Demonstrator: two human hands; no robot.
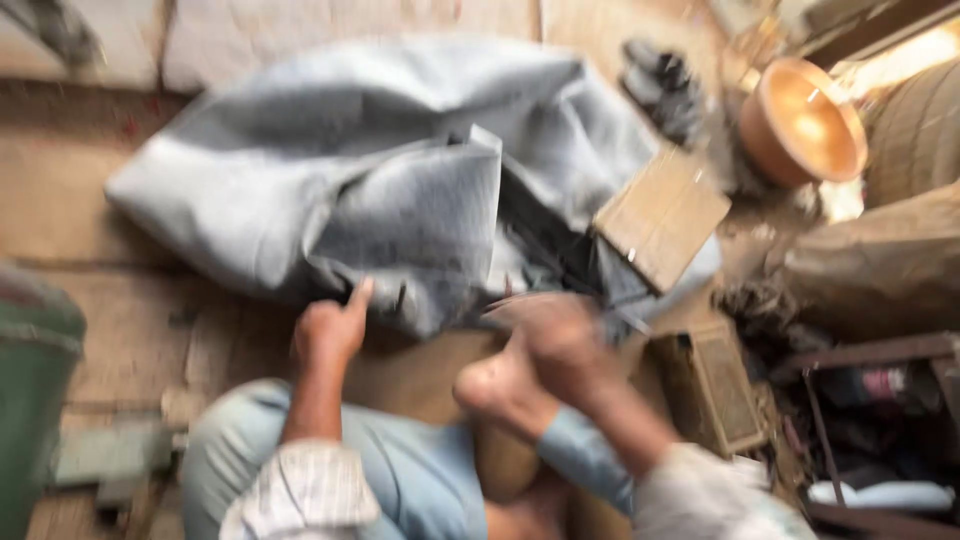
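As the head camera looks down, both hands work at the near edge of a grey cloth (400, 170) spread on the floor. Left hand (328, 328): loosely curled, index finger extended, its tip touching the cloth's near hem; whether any fold is pinched beneath cannot be told. Right hand (565, 345): blurred by motion, hovering over the same hem just right of centre, beside a bare foot (500, 385); its closure and anything it may hold cannot be told.

Key relation: the cloth lies directly ahead of both hands, away from the body, its long axis running from lower left to upper right across the view. The left hand is the nearer, in contact with it; the right is at the edge, contact uncertain.

Appearance of the cloth: pale grey, heavy-looking, rumpled, with a flap (430, 220) folded back at the centre to show a darker, mottled face.

Surroundings: a flat wooden block (662, 215) rests on the cloth's right part; a brown box (715, 385) stands near the right hand; an orange bowl (805, 120) sits well apart at upper right; dark gloves (665, 85) lie beyond the cloth.
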